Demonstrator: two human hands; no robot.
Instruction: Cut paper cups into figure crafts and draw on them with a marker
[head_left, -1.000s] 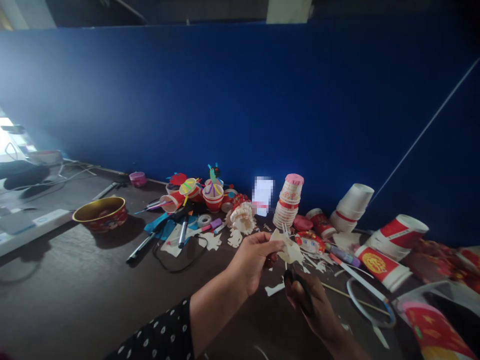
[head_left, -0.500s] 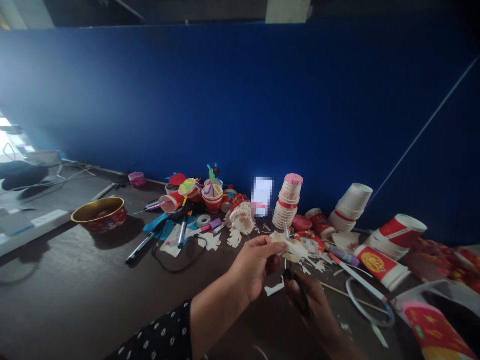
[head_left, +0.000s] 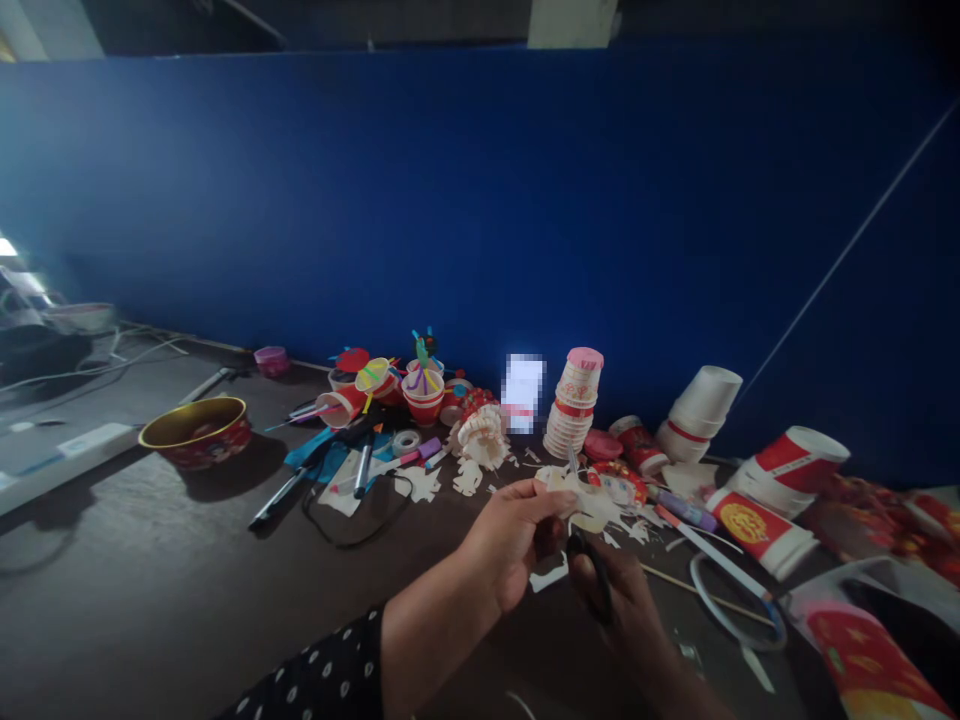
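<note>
Your left hand (head_left: 506,548) is closed in a pinch, fingers and thumb gripping a cream paper cutout (head_left: 589,508) at its left edge, out over the table's near side. Your black polka-dot sleeve (head_left: 315,665) runs off toward the near left. Your right hand (head_left: 619,605) is curled around the loops of a pair of black-handled scissors (head_left: 589,578), just below the cutout; the blade tip shows above the paper, but you can't tell how far the blades are open.

Just beyond the cutout sits a paper cup with a painted face (head_left: 619,483). Paper scraps (head_left: 469,478) lie to its left, near a roll of tape (head_left: 406,442) and a marker (head_left: 364,468). Further left are cups with coloured strips (head_left: 424,395) and a gold-rimmed red bowl (head_left: 196,430). A stack of paper bowls (head_left: 571,405) stands at the far edge against a blue wall (head_left: 480,200), with white cups (head_left: 705,400) and a fallen red cup (head_left: 761,530) to the right.
</note>
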